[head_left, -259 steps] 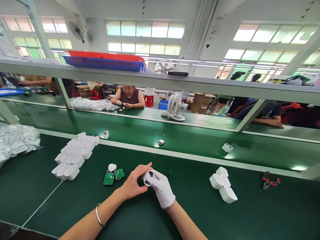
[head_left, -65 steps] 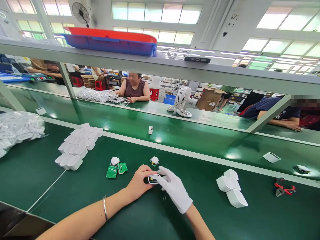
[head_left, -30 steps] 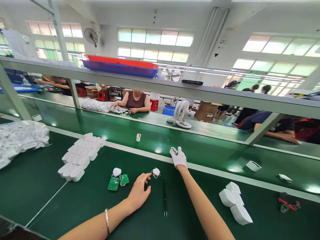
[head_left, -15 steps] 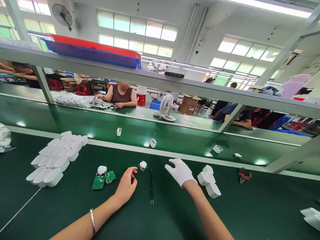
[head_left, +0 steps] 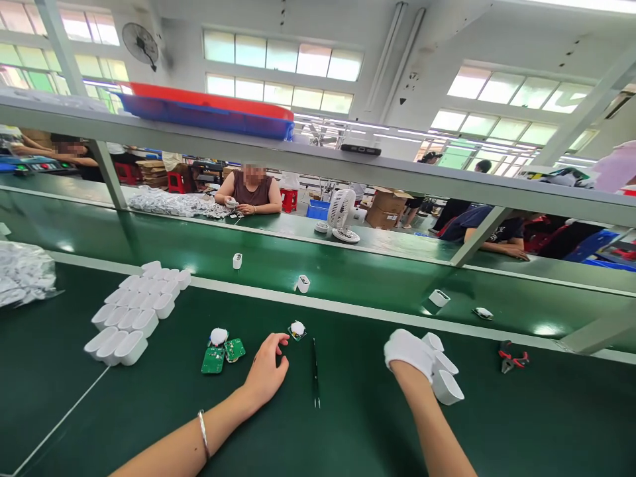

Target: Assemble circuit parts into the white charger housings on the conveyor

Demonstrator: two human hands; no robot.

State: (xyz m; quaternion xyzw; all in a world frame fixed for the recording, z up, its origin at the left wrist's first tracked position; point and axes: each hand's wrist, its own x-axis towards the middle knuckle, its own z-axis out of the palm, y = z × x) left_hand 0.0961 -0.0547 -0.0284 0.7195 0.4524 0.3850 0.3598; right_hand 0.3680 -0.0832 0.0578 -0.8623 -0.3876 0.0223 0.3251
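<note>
My bare left hand (head_left: 269, 364) rests on the green bench with its fingers loosely curved and the thumb apart, holding nothing. Just beyond its fingertips lies a small circuit board with a white round part (head_left: 297, 330). Black tweezers (head_left: 315, 372) lie to the right of that hand. On its left is a group of green circuit boards (head_left: 213, 360). My right hand (head_left: 408, 354), in a white glove, is at the small cluster of white plastic housings (head_left: 448, 387) and partly covers them. The glove's fingers are turned away and hidden, so any hold is unclear.
Rows of white housings (head_left: 132, 318) stand at left, beside a clear plastic bag (head_left: 27, 271). Red-handled pliers (head_left: 513, 358) lie at right. Beyond the pale strip, several housings sit on a green conveyor belt (head_left: 368, 285). A shelf (head_left: 308, 149) crosses above; a co-worker (head_left: 253, 192) sits opposite.
My right hand has moved right, from the space beside the tweezers to the white housings, and its fingers have turned out of sight. My left hand stays in place while the view shifts slightly.
</note>
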